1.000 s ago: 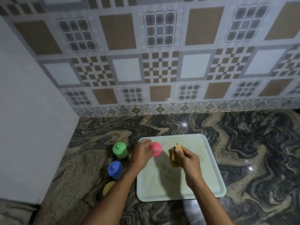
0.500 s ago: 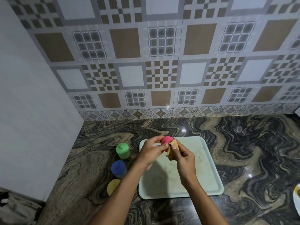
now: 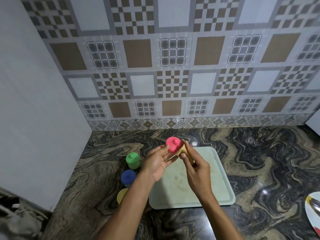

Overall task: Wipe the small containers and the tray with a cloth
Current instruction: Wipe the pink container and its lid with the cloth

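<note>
A small pink container [image 3: 173,143] is lifted above the far left corner of the pale green tray [image 3: 220,184]. My left hand [image 3: 156,162] holds it from below with fingertips, palm turned up. My right hand [image 3: 194,168] pinches a folded yellowish cloth [image 3: 183,149] against the container's right side. Crumbs and smears lie on the tray floor. Left of the tray, on the marble counter, stand a green container [image 3: 132,160], a blue container [image 3: 128,177] and a yellow container [image 3: 122,195], the last partly hidden by my left forearm.
The dark swirled marble counter [image 3: 259,161] meets a patterned tile wall at the back and a plain white wall on the left. A white plate [image 3: 313,213] with something on it pokes in at the right edge.
Both hands rose from the tray with the pink container; the cloth came up against its side. My left palm turned upward. The camera tilted up and the plate came into view.
</note>
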